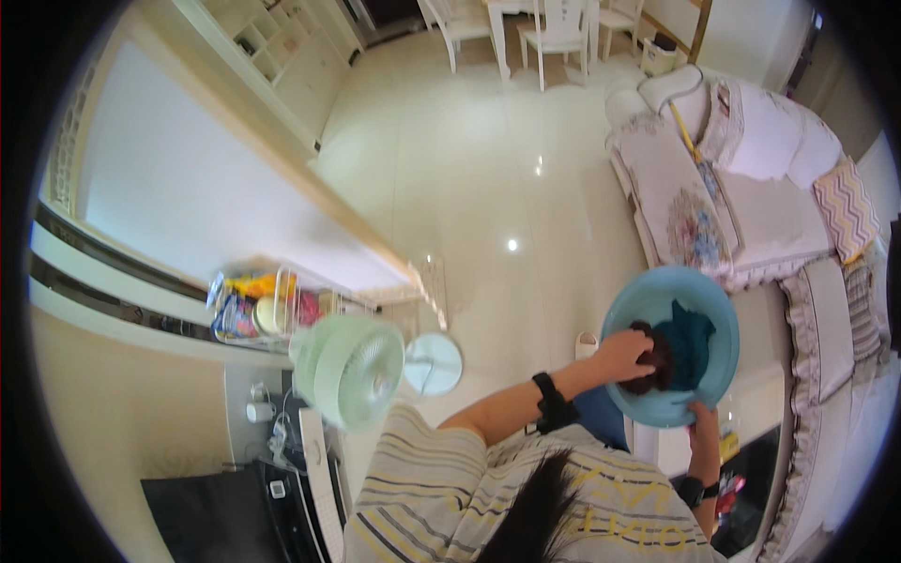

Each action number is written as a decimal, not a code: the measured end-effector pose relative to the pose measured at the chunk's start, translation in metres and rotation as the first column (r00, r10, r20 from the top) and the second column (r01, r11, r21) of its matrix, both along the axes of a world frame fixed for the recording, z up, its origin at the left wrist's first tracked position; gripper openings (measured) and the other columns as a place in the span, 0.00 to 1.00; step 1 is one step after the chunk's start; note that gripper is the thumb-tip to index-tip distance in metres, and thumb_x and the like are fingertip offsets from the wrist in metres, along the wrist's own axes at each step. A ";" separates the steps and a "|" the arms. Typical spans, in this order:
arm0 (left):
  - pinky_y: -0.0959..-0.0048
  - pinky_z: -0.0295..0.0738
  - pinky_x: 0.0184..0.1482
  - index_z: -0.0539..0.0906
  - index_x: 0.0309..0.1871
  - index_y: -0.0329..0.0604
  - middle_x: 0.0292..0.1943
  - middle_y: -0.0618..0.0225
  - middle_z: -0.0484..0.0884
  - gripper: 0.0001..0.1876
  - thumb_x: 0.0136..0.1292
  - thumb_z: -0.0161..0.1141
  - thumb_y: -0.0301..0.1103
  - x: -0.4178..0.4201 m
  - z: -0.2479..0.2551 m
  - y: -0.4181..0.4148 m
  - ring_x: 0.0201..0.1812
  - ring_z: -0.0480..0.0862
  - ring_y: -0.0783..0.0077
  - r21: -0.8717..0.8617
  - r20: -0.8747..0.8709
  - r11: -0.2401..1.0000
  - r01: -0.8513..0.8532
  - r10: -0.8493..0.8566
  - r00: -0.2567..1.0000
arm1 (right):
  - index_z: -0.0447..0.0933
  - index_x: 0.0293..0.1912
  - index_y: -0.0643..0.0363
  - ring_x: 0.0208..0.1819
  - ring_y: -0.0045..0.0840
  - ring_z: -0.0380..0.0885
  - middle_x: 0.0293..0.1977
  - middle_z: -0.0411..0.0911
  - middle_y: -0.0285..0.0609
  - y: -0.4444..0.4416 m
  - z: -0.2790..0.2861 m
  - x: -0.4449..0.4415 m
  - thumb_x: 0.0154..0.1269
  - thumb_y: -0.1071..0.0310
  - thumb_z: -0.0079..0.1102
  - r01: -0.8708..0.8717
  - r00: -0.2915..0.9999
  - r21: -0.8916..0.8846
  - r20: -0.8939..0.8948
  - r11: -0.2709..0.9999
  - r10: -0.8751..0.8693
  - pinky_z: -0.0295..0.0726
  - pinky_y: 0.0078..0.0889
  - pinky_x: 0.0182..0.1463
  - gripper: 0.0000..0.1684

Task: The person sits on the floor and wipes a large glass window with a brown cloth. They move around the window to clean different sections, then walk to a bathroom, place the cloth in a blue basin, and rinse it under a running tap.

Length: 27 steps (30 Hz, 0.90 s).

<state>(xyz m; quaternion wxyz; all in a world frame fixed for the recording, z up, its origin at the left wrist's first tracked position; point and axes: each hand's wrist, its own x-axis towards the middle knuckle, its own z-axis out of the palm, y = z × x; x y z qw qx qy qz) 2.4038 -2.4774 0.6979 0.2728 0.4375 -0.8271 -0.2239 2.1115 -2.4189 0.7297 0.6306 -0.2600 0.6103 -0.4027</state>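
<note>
A round light-blue plastic basin is in front of me at the right, beside the sofa. My right hand grips its near rim. Inside the basin lie a dark teal cloth and, to its left, a dark brown cloth item. My left hand reaches over the left rim, its fingers on the brown item; the palm hides how firmly it holds.
A pale green fan stands at left, near a wire basket of packages. The floral-covered sofa lies at right. A low table stands just right of the basin; white chairs are far ahead.
</note>
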 end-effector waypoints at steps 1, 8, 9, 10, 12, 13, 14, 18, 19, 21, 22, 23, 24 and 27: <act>0.58 0.78 0.44 0.85 0.35 0.48 0.37 0.62 0.83 0.09 0.60 0.59 0.39 0.012 0.000 -0.029 0.40 0.82 0.58 0.016 0.021 1.000 -0.005 0.005 1.000 | 0.72 0.53 0.67 0.42 0.32 0.82 0.42 0.80 0.42 -0.033 -0.005 0.007 0.57 0.74 0.60 -0.012 1.000 -0.004 0.013 1.000 0.012 0.85 0.33 0.46 0.23; 0.58 0.77 0.46 0.85 0.37 0.48 0.39 0.62 0.83 0.09 0.60 0.60 0.39 0.127 0.041 -0.196 0.42 0.82 0.58 0.129 0.137 0.964 -0.232 0.215 0.967 | 0.72 0.56 0.68 0.38 0.35 0.81 0.43 0.78 0.47 -0.281 -0.003 0.130 0.54 0.72 0.60 -0.269 0.962 -0.027 -0.051 0.963 0.267 0.85 0.34 0.38 0.27; 0.58 0.77 0.46 0.85 0.38 0.48 0.39 0.62 0.83 0.09 0.60 0.60 0.39 0.151 0.053 -0.218 0.42 0.82 0.58 0.124 0.144 0.951 -0.283 0.265 0.953 | 0.71 0.56 0.68 0.38 0.36 0.81 0.43 0.78 0.48 -0.315 -0.002 0.148 0.54 0.72 0.60 -0.312 0.950 -0.063 -0.044 0.948 0.309 0.85 0.34 0.39 0.28; 0.58 0.77 0.46 0.85 0.38 0.48 0.40 0.62 0.83 0.09 0.60 0.60 0.39 0.174 0.062 -0.237 0.43 0.82 0.58 0.124 0.150 0.935 -0.332 0.313 0.938 | 0.70 0.56 0.70 0.40 0.38 0.81 0.43 0.78 0.50 -0.348 0.009 0.174 0.55 0.72 0.60 -0.390 0.921 -0.073 -0.024 0.918 0.389 0.85 0.35 0.41 0.28; 0.58 0.77 0.47 0.85 0.39 0.48 0.40 0.62 0.83 0.09 0.61 0.60 0.39 0.226 0.079 -0.267 0.43 0.82 0.58 0.125 0.169 0.893 -0.433 0.411 0.896 | 0.71 0.57 0.68 0.41 0.34 0.81 0.44 0.79 0.48 -0.403 0.020 0.234 0.56 0.68 0.61 -0.460 0.888 -0.099 -0.049 0.883 0.457 0.84 0.37 0.41 0.29; 0.59 0.77 0.47 0.85 0.39 0.48 0.41 0.62 0.83 0.09 0.61 0.60 0.39 0.250 0.080 -0.281 0.44 0.82 0.58 0.130 0.172 0.869 -0.477 0.454 0.874 | 0.72 0.58 0.67 0.42 0.33 0.81 0.44 0.80 0.47 -0.429 0.021 0.262 0.56 0.67 0.61 -0.489 0.872 -0.108 -0.068 0.866 0.484 0.84 0.37 0.41 0.30; 0.59 0.77 0.48 0.85 0.40 0.48 0.41 0.62 0.83 0.09 0.61 0.60 0.39 0.276 0.080 -0.294 0.44 0.82 0.58 0.136 0.175 0.843 -0.520 0.496 0.850 | 0.74 0.56 0.67 0.37 0.33 0.83 0.41 0.81 0.48 -0.454 0.023 0.295 0.57 0.66 0.60 -0.515 0.846 -0.026 -0.174 0.857 0.504 0.84 0.35 0.36 0.27; 0.59 0.77 0.49 0.85 0.41 0.48 0.42 0.62 0.83 0.09 0.61 0.60 0.39 0.386 0.069 -0.338 0.45 0.82 0.58 0.165 0.191 0.736 -0.657 0.629 0.753 | 0.78 0.49 0.67 0.34 0.35 0.84 0.37 0.82 0.49 -0.532 0.035 0.436 0.57 0.66 0.59 -0.659 0.743 -0.067 -0.208 0.749 0.636 0.85 0.35 0.34 0.21; 0.59 0.77 0.49 0.85 0.41 0.48 0.42 0.63 0.83 0.09 0.61 0.60 0.39 0.415 0.069 -0.351 0.46 0.81 0.58 0.165 0.195 0.717 -0.677 0.649 0.735 | 0.78 0.49 0.68 0.34 0.35 0.84 0.38 0.82 0.49 -0.549 0.031 0.467 0.57 0.66 0.59 -0.688 0.722 -0.076 -0.181 0.722 0.668 0.85 0.36 0.34 0.22; 0.59 0.77 0.50 0.85 0.42 0.48 0.43 0.63 0.83 0.10 0.61 0.60 0.38 0.480 0.067 -0.374 0.46 0.81 0.58 0.161 0.202 0.692 -0.704 0.675 0.710 | 0.77 0.50 0.69 0.34 0.35 0.84 0.39 0.82 0.49 -0.581 0.017 0.530 0.56 0.66 0.58 -0.749 0.662 -0.097 -0.127 0.655 0.739 0.86 0.37 0.35 0.23; 0.59 0.77 0.50 0.85 0.43 0.48 0.43 0.63 0.83 0.10 0.61 0.61 0.38 0.513 0.072 -0.384 0.47 0.81 0.58 0.148 0.208 0.673 -0.725 0.695 0.688 | 0.75 0.51 0.69 0.35 0.35 0.83 0.39 0.81 0.49 -0.596 0.024 0.568 0.56 0.67 0.58 -0.746 0.666 -0.075 -0.099 0.662 0.739 0.85 0.37 0.35 0.24; 0.59 0.77 0.50 0.85 0.43 0.48 0.44 0.63 0.83 0.10 0.61 0.61 0.38 0.545 0.077 -0.392 0.47 0.81 0.58 0.142 0.211 0.653 -0.744 0.714 0.667 | 0.73 0.52 0.69 0.36 0.35 0.82 0.40 0.79 0.49 -0.603 0.034 0.602 0.56 0.68 0.59 -0.750 0.661 -0.040 -0.076 0.661 0.746 0.85 0.36 0.35 0.24; 0.59 0.77 0.50 0.85 0.43 0.48 0.44 0.63 0.83 0.10 0.61 0.61 0.38 0.577 0.083 -0.403 0.47 0.81 0.58 0.138 0.215 0.642 -0.754 0.724 0.655 | 0.71 0.53 0.69 0.37 0.34 0.82 0.40 0.78 0.48 -0.613 0.042 0.635 0.56 0.69 0.59 -0.753 0.657 -0.001 -0.056 0.658 0.752 0.85 0.35 0.35 0.25; 0.60 0.77 0.51 0.84 0.44 0.48 0.45 0.63 0.83 0.11 0.62 0.61 0.38 0.674 0.093 -0.420 0.48 0.81 0.58 0.160 0.245 0.585 -0.795 0.756 0.606 | 0.73 0.53 0.71 0.36 0.37 0.85 0.41 0.81 0.49 -0.642 0.044 0.740 0.55 0.69 0.56 -0.785 0.617 0.015 -0.077 0.620 0.783 0.89 0.40 0.39 0.26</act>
